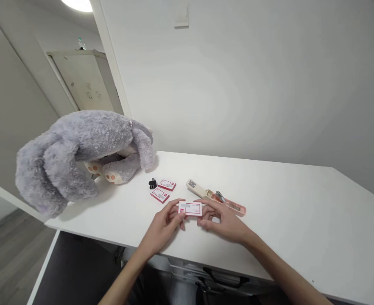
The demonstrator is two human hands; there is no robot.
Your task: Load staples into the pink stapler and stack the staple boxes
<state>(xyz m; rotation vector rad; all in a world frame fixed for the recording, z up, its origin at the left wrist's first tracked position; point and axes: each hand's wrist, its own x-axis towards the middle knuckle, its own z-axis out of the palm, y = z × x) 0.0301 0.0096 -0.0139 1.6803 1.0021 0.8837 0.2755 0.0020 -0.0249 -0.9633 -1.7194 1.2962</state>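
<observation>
Just above the desk, my left hand (167, 222) pinches a small white-and-red staple box (191, 209) by its left end, thumb in front. My right hand (220, 220) is curled around the box's right end, its index finger along the upper edge. Behind my right hand lies a stapler (202, 190), swung wide open, with a cream top arm, a metal magazine and a pink base. Two similar boxes lie to the left, one farther back (167, 184) and one nearer (160, 195). Beside them sits a small black staple remover (152, 183).
A large grey plush toy (91, 135) slumps over the left end of the white desk (288, 212). A wall with a switch (181, 16) rises behind the desk. Below the front edge are drawers and a dark bag with handles (227, 280). A cabinet (82, 80) stands beyond the doorway.
</observation>
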